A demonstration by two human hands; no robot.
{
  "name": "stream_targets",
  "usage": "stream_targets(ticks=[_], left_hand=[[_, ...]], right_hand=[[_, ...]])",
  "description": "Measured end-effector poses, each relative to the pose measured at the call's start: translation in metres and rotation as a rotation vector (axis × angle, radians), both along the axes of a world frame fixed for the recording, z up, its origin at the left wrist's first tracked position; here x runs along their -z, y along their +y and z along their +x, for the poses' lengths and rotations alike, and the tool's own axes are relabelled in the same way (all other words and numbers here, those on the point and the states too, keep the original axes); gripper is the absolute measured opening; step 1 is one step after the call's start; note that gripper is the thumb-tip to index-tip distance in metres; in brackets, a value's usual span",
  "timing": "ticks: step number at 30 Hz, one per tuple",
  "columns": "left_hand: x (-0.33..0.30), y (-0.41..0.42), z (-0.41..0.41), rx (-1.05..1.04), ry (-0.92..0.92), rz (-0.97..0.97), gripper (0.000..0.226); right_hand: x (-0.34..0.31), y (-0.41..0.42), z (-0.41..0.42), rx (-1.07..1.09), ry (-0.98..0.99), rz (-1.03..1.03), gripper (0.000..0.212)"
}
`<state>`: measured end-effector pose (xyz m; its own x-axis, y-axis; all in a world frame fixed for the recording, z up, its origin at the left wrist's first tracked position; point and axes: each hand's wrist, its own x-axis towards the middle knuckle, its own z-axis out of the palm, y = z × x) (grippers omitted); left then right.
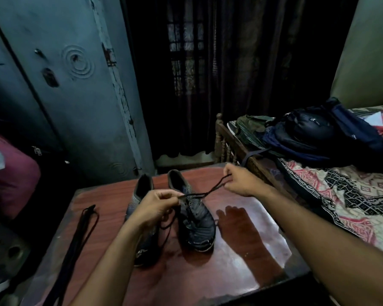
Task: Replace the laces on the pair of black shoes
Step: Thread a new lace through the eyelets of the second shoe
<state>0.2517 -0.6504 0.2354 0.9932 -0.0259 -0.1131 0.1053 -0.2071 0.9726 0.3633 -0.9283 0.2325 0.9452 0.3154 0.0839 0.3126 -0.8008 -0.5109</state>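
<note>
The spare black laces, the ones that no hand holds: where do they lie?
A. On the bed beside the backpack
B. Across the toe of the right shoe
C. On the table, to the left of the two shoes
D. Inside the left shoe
C: the spare black laces lie stretched out on the table, left of the shoes, apart from them and from both hands.
</note>
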Motion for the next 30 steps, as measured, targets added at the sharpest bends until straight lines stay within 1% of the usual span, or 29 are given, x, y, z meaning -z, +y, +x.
stream_targets(ticks=[2,3,4,6,7,8,9,10,11,12,13,15,16,17,18,20,22,24,26,28,30], left_hand=[[-0.001,0.001,0.005,-0.107,-0.071,0.12,0.019],[-0.002,0.001,0.007,-0.144,-0.11,0.174,0.018],[-0.004,0.0,0.007,-0.168,-0.146,0.213,0.024],[-0.003,0.001,0.007,-0.187,-0.18,0.238,0.043],[-0.003,0.001,0.007,-0.192,-0.183,0.252,0.044],[-0.002,0.001,0.008,-0.199,-0.195,0.279,0.035],[-0.002,0.0,0.007,-0.204,-0.209,0.32,0.02],[-0.001,-0.001,0.005,-0.209,-0.234,0.378,0.013],[-0.001,-0.002,0.004,-0.203,-0.269,0.426,0.016],[-0.002,-0.004,0.003,-0.187,-0.311,0.464,0.019],[-0.004,-0.007,0.001,-0.165,-0.358,0.486,0.019],[-0.015,-0.014,-0.002,-0.12,-0.456,0.504,0.014],[-0.021,-0.018,-0.002,-0.098,-0.503,0.51,0.015],[-0.025,-0.022,-0.002,-0.076,-0.536,0.51,0.017],[-0.03,-0.025,-0.001,-0.064,-0.56,0.49,0.019],[-0.036,-0.03,-0.001,-0.044,-0.573,0.431,0.021],[-0.042,-0.033,-0.002,-0.031,-0.564,0.414,0.019],[-0.045,-0.037,-0.004,-0.036,-0.578,0.416,0.017],[-0.041,-0.038,-0.003,-0.048,-0.596,0.393,0.016],[-0.025,-0.036,0.0,-0.075,-0.578,0.393,0.018],[0.002,-0.034,0.003,-0.113,-0.532,0.435,0.02]], right_hand=[[-0.006,-0.003,0.011,0.091,-0.035,0.104,0.024],[-0.008,-0.002,0.014,0.114,-0.054,0.102,0.026],[-0.008,0.0,0.018,0.127,-0.069,0.083,0.027],[-0.005,0.004,0.02,0.168,-0.071,0.041,0.032],[-0.001,0.005,0.02,0.186,-0.048,0.003,0.035],[0.003,0.006,0.018,0.189,-0.011,-0.05,0.04],[0.005,0.007,0.015,0.179,0.032,-0.131,0.043],[0.007,0.008,0.011,0.162,0.054,-0.227,0.049],[0.006,0.01,0.005,0.136,0.046,-0.301,0.058],[0.002,0.015,-0.005,0.091,0.029,-0.313,0.064],[-0.003,0.023,-0.018,0.02,0.023,-0.23,0.064],[-0.012,0.042,-0.049,-0.15,0.112,0.164,0.043],[-0.015,0.051,-0.065,-0.232,0.186,0.356,0.032],[-0.017,0.058,-0.078,-0.278,0.233,0.508,0.026],[-0.017,0.064,-0.087,-0.288,0.252,0.634,0.023],[-0.013,0.068,-0.094,-0.241,0.227,0.828,0.019],[-0.01,0.067,-0.093,-0.185,0.182,0.922,0.016],[-0.01,0.062,-0.09,-0.16,0.146,0.94,0.014],[-0.012,0.058,-0.086,-0.146,0.072,0.876,0.012],[-0.021,0.054,-0.078,-0.13,-0.037,0.727,0.013],[-0.037,0.049,-0.056,-0.117,-0.169,0.534,0.016]])
